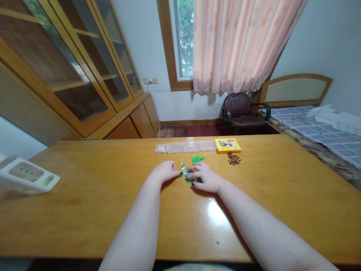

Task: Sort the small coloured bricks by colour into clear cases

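A loose pile of small toy building bricks [185, 172] in blue, white, yellow, green and dark colours lies on the table between my hands. On its left is my left hand [167, 171], its fingers curled in and its thumb stretched out to the bricks. Whether those curled fingers hold anything is hidden. Over the pile's right side, my right hand [205, 177] has its fingers spread, with the tips among the bricks and dark pieces under them. A heap of bright green bricks [197, 159] lies just beyond my right hand.
Behind the bricks runs a clear plastic tray [176, 148] with several compartments. At its right end lies a yellow box [229, 145], with a heap of brown bricks [234, 159] in front. A white object [29, 175] stands at the wooden table's [98, 210] left. Beyond is an armchair [239, 109].
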A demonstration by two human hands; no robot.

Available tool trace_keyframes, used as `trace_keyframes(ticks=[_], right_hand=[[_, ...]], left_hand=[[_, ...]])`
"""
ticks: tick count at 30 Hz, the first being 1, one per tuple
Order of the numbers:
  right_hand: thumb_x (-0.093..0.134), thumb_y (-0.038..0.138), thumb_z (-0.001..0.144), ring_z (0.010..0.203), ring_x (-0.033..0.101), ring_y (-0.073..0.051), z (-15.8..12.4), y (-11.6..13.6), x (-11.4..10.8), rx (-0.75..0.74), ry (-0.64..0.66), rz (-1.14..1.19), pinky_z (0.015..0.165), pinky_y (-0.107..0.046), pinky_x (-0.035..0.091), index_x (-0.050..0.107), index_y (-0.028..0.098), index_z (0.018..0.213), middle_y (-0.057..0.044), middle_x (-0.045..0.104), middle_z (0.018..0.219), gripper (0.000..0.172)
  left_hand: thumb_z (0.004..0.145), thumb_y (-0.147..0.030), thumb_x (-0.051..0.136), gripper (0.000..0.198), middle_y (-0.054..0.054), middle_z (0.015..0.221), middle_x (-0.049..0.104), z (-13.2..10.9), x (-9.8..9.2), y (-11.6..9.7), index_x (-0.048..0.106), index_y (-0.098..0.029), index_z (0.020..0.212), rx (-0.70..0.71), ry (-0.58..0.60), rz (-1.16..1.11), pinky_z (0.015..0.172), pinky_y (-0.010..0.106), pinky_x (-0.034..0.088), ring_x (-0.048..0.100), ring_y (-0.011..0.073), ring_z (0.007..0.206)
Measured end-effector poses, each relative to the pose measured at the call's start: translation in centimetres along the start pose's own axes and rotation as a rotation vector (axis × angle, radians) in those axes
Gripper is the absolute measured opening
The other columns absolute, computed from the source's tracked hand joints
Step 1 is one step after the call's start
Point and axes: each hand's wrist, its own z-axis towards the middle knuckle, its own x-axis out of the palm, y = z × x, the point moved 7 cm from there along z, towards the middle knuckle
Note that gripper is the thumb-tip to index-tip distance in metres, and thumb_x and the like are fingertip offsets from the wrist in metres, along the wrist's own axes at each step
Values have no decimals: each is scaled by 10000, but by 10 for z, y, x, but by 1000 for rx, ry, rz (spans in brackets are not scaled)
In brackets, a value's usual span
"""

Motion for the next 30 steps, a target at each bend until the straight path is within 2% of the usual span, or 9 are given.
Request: trace_keyframes(ticks=[3, 5, 7, 12, 15, 19, 22, 27, 30], right_hand=[[632, 291, 762, 1182, 420, -256, 0, -1, 0, 18, 10, -6, 1056, -468, 237, 677, 275, 1086, -55, 587, 1192, 327], [632, 293, 765, 1183, 422, -254, 0, -1, -1, 25, 5, -7, 1059, -466, 235, 673, 272, 1096, -59, 585, 1196, 335], [630, 283, 765, 1186, 423, -253, 0, 0, -2, 20, -3, -3, 1058, -469, 237, 674, 278, 1093, -57, 584, 1200, 331], [635, 281, 762, 1229, 392, -265, -1, 1, 0, 1, 24, 10, 1067, -485, 224, 710, 293, 1022, -41, 578, 1221, 271], [646, 345, 769, 1270, 358, -286, -1, 3, 5, 6, 69, 11, 1080, -513, 189, 724, 310, 988, -29, 540, 1291, 235], [632, 465, 779, 1322, 292, -332, -2, 3, 8, 26, 107, -7, 1078, -586, 117, 672, 343, 1107, -36, 437, 1412, 352], [625, 479, 784, 1330, 280, -335, -2, 2, 8, 37, 112, -23, 1075, -591, 128, 652, 348, 1141, -39, 412, 1434, 381], [621, 494, 787, 1323, 294, -322, -1, 1, 8, 41, 101, -39, 1082, -575, 150, 644, 337, 1155, -50, 424, 1424, 401], [588, 542, 797, 1333, 276, -332, 0, 1, 11, 59, 113, -50, 1083, -588, 134, 624, 325, 1189, -68, 415, 1428, 449]], left_hand=[[571, -584, 678, 422, 18, 686, 630, -4, 4, -1, 571, -205, 721, -28, 69, 74, 508, 265, 309, 540, 178, 594], [586, -596, 670, 431, 35, 720, 645, -1, 6, 0, 583, -204, 743, -44, 63, 81, 525, 269, 328, 564, 196, 630], [647, -592, 637, 410, 49, 744, 654, 4, 6, 4, 587, -200, 758, -75, 21, 59, 540, 272, 343, 581, 205, 659], [799, -496, 552, 306, 48, 801, 668, 17, 0, 9, 593, -194, 810, -111, -182, -29, 589, 253, 369, 593, 181, 717], [829, -411, 545, 228, 44, 839, 672, 21, -1, 3, 621, -197, 833, -56, -246, -54, 637, 251, 398, 593, 171, 752], [850, -305, 530, 189, 54, 968, 671, 22, -3, -5, 678, -207, 913, 47, -303, -68, 788, 265, 437, 599, 180, 889], [867, -274, 496, 247, 60, 1035, 659, 22, -2, -11, 704, -219, 989, 123, -305, -45, 879, 271, 432, 589, 184, 963], [876, -218, 428, 337, 57, 1102, 631, 19, 1, -20, 680, -231, 1098, 196, -283, 23, 936, 281, 411, 566, 183, 1009], [860, -183, 418, 400, 55, 1220, 577, 16, 4, -26, 621, -266, 1194, 224, -257, 67, 996, 351, 365, 501, 221, 1125]])
